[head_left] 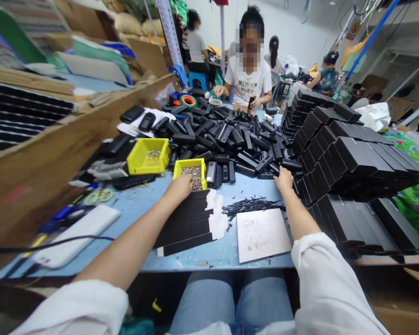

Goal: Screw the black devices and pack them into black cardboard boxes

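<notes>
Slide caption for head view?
Left hand at a yellow plastic bin of small metal parts, right hand on a pile of black casings.

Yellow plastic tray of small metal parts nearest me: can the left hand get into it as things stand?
Probably yes. The left hand rests at the near rim of the yellow plastic tray; its top is open and nothing lies between them.

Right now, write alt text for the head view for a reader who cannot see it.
A seated person's left hand reaches to a yellow tray of small metal parts while the right hand touches a pile of black plastic parts on a blue table. Black boxes are stacked at right; another person works opposite.
</notes>
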Action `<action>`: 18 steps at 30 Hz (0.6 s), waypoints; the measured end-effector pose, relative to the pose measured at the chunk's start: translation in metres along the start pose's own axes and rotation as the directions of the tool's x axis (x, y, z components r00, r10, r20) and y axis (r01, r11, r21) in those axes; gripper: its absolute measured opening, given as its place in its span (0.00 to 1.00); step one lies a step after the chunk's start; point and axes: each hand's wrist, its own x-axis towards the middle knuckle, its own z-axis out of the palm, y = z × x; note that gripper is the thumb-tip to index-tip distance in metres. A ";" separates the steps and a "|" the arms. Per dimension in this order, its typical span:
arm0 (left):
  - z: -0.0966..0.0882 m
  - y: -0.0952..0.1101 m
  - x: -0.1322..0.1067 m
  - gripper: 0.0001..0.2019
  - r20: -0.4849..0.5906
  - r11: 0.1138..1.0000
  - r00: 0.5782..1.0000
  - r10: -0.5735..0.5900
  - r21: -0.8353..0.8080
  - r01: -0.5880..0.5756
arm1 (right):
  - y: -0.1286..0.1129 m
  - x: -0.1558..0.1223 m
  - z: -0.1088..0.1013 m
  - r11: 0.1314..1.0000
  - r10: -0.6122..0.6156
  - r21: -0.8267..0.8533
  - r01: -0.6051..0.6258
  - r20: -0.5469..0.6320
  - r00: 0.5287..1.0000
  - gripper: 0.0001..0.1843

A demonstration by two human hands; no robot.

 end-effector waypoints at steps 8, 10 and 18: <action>0.012 0.060 -0.127 0.16 0.127 0.631 0.975 -0.182 -0.745 0.215 | 0.037 -0.113 0.020 0.936 -0.194 0.341 0.088 0.292 0.936 0.42; 0.037 0.072 -0.159 0.17 0.243 0.449 0.947 -0.209 -0.836 0.314 | 0.035 -0.150 0.025 0.818 -0.239 0.575 0.017 0.312 0.919 0.46; 0.093 0.092 -0.209 0.19 0.462 0.001 0.862 -0.209 -0.881 0.473 | -0.047 -0.223 0.028 0.233 -0.076 0.970 -0.064 0.084 0.994 0.33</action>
